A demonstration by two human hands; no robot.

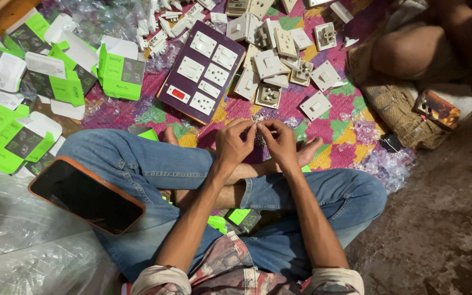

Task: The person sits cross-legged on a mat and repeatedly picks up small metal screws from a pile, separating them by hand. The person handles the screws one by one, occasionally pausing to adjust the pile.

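Person seated cross-legged on a patterned mat (350,104). Left hand (233,143) and right hand (281,143) meet over the crossed ankles, fingertips of both pinched on one small clear packet of metal parts (258,131); contents too small to identify. Just beyond the hands lies a purple switchboard panel (202,71) with white switches and sockets and one red switch fitted into it. To its right, touching one another in a heap, are loose white switch and socket modules (279,60). Green-and-white cartons (39,76) lie scattered on the left; several stand open with flaps up, interiors not visible. One more green carton (244,218) sits between the legs. A phone in an orange case (86,194) rests on the left knee. Clear plastic bags (23,251) lie at lower left, contents not discernible.
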